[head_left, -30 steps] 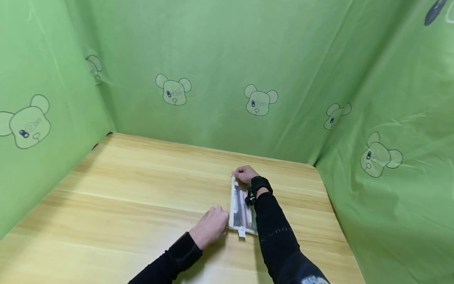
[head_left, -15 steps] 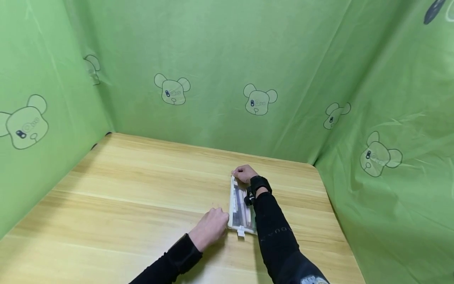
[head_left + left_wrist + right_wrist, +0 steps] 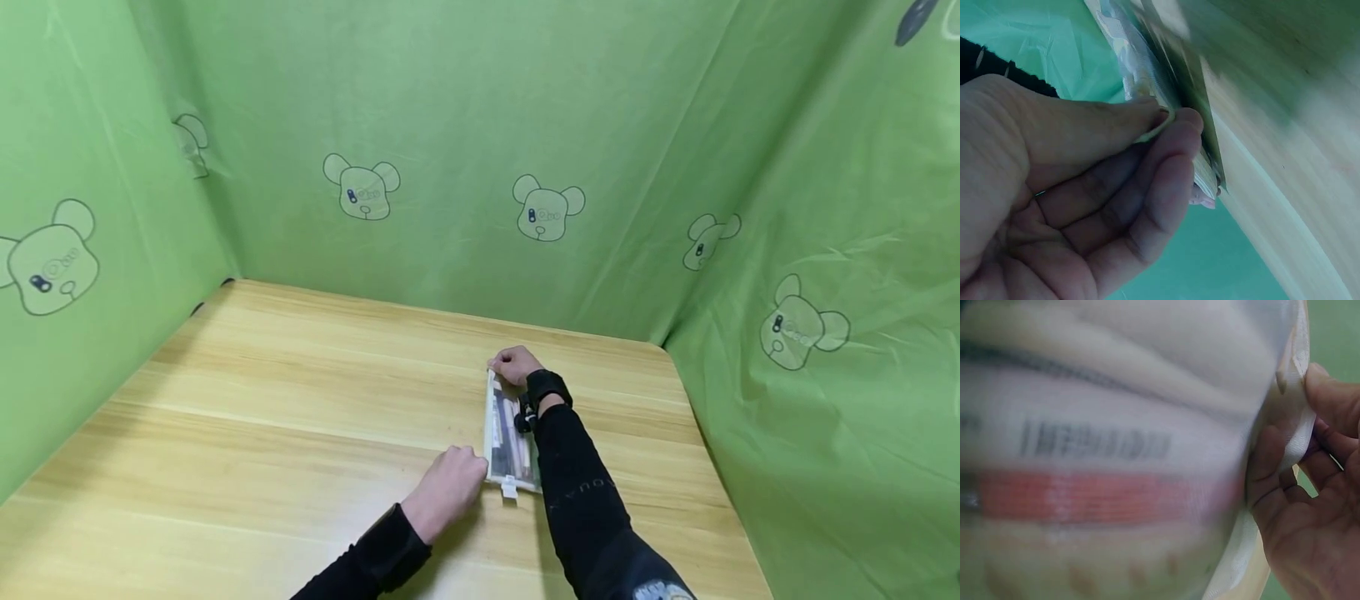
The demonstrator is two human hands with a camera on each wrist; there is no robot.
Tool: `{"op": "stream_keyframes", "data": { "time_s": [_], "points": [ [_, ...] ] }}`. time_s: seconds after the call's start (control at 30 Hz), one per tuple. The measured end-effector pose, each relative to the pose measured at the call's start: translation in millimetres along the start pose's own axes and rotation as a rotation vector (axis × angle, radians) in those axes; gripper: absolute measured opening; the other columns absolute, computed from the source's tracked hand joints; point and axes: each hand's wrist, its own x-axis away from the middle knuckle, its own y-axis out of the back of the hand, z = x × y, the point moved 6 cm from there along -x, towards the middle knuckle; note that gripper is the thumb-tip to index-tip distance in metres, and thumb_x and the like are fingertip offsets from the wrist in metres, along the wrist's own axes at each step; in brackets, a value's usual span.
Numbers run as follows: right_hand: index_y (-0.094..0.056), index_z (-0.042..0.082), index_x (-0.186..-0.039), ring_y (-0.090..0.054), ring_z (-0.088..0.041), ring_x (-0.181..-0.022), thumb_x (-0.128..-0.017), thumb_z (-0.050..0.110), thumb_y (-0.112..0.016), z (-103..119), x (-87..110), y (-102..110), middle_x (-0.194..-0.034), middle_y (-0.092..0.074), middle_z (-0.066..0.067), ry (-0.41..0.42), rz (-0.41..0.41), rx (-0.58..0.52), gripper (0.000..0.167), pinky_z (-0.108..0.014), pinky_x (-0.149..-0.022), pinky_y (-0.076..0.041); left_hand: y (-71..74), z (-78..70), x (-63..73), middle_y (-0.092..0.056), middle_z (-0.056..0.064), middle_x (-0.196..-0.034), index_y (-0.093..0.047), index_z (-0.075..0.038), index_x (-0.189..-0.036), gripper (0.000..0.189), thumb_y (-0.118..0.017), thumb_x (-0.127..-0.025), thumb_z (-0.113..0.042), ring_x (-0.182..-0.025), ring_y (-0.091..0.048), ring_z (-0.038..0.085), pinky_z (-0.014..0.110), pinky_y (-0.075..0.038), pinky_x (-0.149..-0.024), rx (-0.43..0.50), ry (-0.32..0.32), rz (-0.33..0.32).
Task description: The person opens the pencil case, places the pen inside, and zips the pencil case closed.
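A see-through pencil case (image 3: 507,442) with pale edging lies on the wooden table, its long side running away from me. Pencils and pens show through its cover. My left hand (image 3: 450,490) is at its near left corner; in the left wrist view thumb and forefinger pinch a thin pale strip (image 3: 1159,130) on the case's edge. My right hand (image 3: 516,364) grips the far end, and the right wrist view has its fingers around the white edging (image 3: 1300,434). Beneath the clear cover there, a barcode and an orange-red band appear blurred. My right forearm hides part of the case's right side.
The wooden table (image 3: 300,400) extends widely to the left. Green cloth (image 3: 450,100) printed with bear heads hangs behind it and along both sides. A small white tab (image 3: 509,487) sticks out from the case's near end.
My left hand has shifted slightly to the right, closer against the near corner of the pencil case. The right hand keeps its grip on the far end.
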Motion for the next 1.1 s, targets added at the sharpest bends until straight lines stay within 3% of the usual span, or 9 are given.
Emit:
{"op": "stream_keyframes", "data": {
  "time_s": [0.3,0.43,0.53,0.63,0.73,0.83,0.97,1.1],
  "points": [
    [-0.069,0.01,-0.084,-0.049,-0.016,-0.065,-0.102,0.028,-0.06,3.4,8.6,-2.6,-0.07,-0.055,0.001,-0.035,-0.013,-0.04,0.027,-0.028,-0.061,-0.04,-6.4,9.0,2.1,-0.062,0.009,-0.067,-0.075,-0.001,-0.087,0.017,-0.069,-0.075,0.01,-0.054,-0.053,0.014,0.021,-0.047,-0.048,0.041,0.076,0.05],
    [-0.07,0.01,-0.088,-0.058,-0.021,-0.077,-0.099,0.027,-0.065,6.9,8.3,3.8,-0.092,-0.068,-0.006,-0.057,-0.041,-0.09,0.021,-0.029,-0.062,-0.044,-0.7,16.3,-2.4,-0.063,0.007,-0.066,-0.072,-0.002,-0.082,0.013,-0.074,-0.071,0.005,-0.056,-0.054,0.015,0.024,-0.049,-0.05,0.035,0.079,0.071],
    [-0.069,0.008,-0.098,-0.063,-0.027,-0.095,-0.098,0.032,-0.065,16.1,3.3,19.9,-0.111,-0.07,-0.013,-0.044,-0.078,-0.076,0.024,-0.033,-0.074,-0.051,13.0,28.2,-10.4,-0.067,0.006,-0.072,-0.071,-0.006,-0.082,0.014,-0.083,-0.075,-0.01,-0.064,-0.058,0.018,0.029,-0.056,-0.061,0.006,0.088,0.056],
    [-0.066,0.005,-0.116,-0.062,-0.034,-0.115,-0.1,0.036,-0.061,39.3,4.5,51.3,-0.126,-0.066,-0.019,0.003,-0.147,-0.008,0.036,-0.046,-0.102,-0.051,39.8,45.9,-26.3,-0.074,0.011,-0.089,-0.071,-0.007,-0.094,0.029,-0.085,-0.079,-0.028,-0.084,-0.066,0.025,0.04,-0.06,-0.078,-0.055,0.111,-0.024],
    [-0.057,0.004,-0.136,-0.051,-0.038,-0.136,-0.104,0.037,-0.053,71.4,16.2,92.4,-0.143,-0.058,-0.02,0.042,-0.25,0.04,0.047,-0.063,-0.122,-0.027,79.6,62.3,-49.5,-0.07,0.021,-0.119,-0.063,-0.005,-0.123,0.05,-0.078,-0.086,-0.034,-0.111,-0.065,0.035,0.053,-0.057,-0.095,-0.09,0.157,-0.128],
    [-0.049,0.006,-0.143,-0.038,-0.04,-0.146,-0.105,0.039,-0.048,105.4,34.7,133.1,-0.155,-0.046,-0.019,0.068,-0.376,0.062,0.05,-0.071,-0.122,-0.01,125.8,67.3,-75.0,-0.058,0.024,-0.14,-0.047,-0.003,-0.144,0.065,-0.071,-0.092,-0.036,-0.131,-0.055,0.04,0.058,-0.048,-0.107,-0.098,0.197,-0.218],
    [-0.046,0.009,-0.145,-0.033,-0.038,-0.148,-0.106,0.041,-0.045,146.9,56.6,168.9,-0.161,-0.037,-0.019,0.127,-0.506,0.102,0.051,-0.066,-0.123,-0.015,183.0,61.0,-101.7,-0.047,0.023,-0.152,-0.035,-0.004,-0.153,0.068,-0.061,-0.099,-0.037,-0.143,-0.043,0.04,0.059,-0.038,-0.117,-0.078,0.239,-0.296],
    [-0.043,0.011,-0.147,-0.03,-0.034,-0.149,-0.108,0.041,-0.039,184.0,87.3,181.6,-0.164,-0.033,-0.014,0.215,-0.604,0.145,0.05,-0.06,-0.125,-0.016,218.5,43.9,-108.6,-0.04,0.021,-0.159,-0.03,-0.006,-0.156,0.066,-0.055,-0.103,-0.036,-0.149,-0.034,0.039,0.059,-0.029,-0.123,-0.043,0.247,-0.363]
  ]
}}
